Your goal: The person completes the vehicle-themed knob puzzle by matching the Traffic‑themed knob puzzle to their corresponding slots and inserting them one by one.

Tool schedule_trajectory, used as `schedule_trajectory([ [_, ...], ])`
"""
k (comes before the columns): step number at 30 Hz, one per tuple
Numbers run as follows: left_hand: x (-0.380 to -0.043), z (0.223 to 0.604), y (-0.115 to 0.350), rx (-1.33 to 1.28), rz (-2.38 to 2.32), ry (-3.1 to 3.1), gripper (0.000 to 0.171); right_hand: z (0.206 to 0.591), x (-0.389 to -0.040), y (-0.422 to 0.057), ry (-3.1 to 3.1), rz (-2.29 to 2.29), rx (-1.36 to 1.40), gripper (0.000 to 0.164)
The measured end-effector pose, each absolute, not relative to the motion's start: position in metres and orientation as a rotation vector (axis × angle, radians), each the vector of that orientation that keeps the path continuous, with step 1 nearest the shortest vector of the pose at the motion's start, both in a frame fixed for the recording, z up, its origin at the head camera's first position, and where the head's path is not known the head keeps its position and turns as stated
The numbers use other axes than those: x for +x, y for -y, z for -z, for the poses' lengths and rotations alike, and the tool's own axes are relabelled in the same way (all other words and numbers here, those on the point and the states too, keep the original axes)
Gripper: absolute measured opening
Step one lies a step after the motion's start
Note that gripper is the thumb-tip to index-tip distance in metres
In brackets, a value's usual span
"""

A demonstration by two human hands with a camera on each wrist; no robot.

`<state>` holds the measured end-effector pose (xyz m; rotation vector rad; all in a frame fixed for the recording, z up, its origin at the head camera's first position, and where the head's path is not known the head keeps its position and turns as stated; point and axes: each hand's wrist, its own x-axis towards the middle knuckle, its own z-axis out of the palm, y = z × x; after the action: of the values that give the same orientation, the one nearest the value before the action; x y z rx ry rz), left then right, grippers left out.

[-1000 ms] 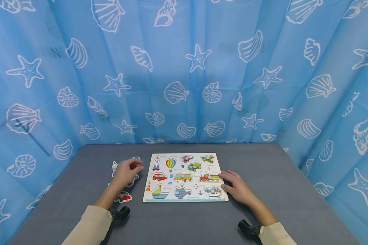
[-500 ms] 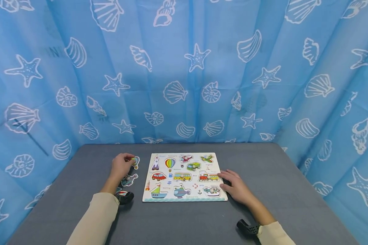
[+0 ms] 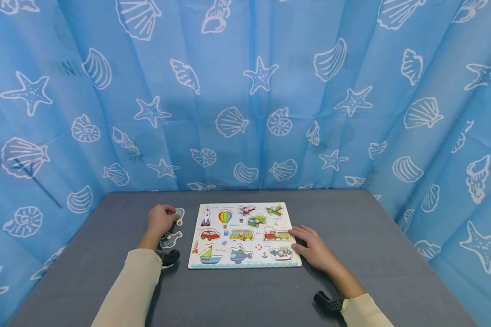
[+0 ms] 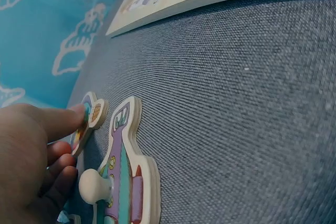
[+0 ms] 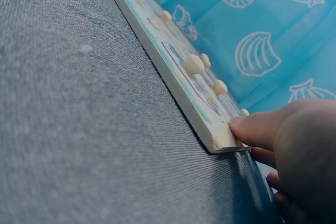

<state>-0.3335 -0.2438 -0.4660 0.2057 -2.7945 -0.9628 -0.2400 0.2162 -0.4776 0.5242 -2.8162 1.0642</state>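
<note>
In the head view my left hand (image 3: 160, 220) is at the left of the table. Its thumb and fingertips pinch a hot-air-balloon puzzle piece (image 3: 180, 216), partly hidden by the fingers; in the left wrist view the balloon piece (image 4: 93, 114) is tilted. Just nearer lies a helicopter-like submarine piece (image 3: 170, 240), whose round knob (image 4: 95, 186) shows up close. My right hand (image 3: 316, 247) rests at the right edge of a wooden puzzle board (image 3: 245, 267), fingers loosely extended. From the right wrist view, its thumb (image 5: 252, 130) lies on top of the board near a corner.
Knobbed pieces sit in the board, among them a train (image 3: 276, 235), a bus (image 3: 241, 235) and a ship (image 3: 281, 254). Another piece is mostly hidden under the left wrist's black mount (image 3: 169, 258). A blue shell-print curtain (image 3: 245, 150) hangs behind the grey table (image 3: 245, 299).
My left hand has moved up and slightly left from above the loose pieces, and its fingertips have come onto the balloon piece. My right hand has stayed at the board's edge.
</note>
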Motion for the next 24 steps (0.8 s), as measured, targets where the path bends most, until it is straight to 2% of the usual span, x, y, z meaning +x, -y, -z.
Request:
schedule_trajectory([
  [16,-0.3298,0.4626,0.2457,0.202,0.995,2.829,0.016,0.4808,-0.2406,-0.2139,2.798,-1.054,0.492,0.041],
  [24,-0.3290,0.4616,0.2432,0.181,1.030,2.773,0.018,0.4795,-0.2407,-0.2146,2.813,-1.047,0.479,0.041],
])
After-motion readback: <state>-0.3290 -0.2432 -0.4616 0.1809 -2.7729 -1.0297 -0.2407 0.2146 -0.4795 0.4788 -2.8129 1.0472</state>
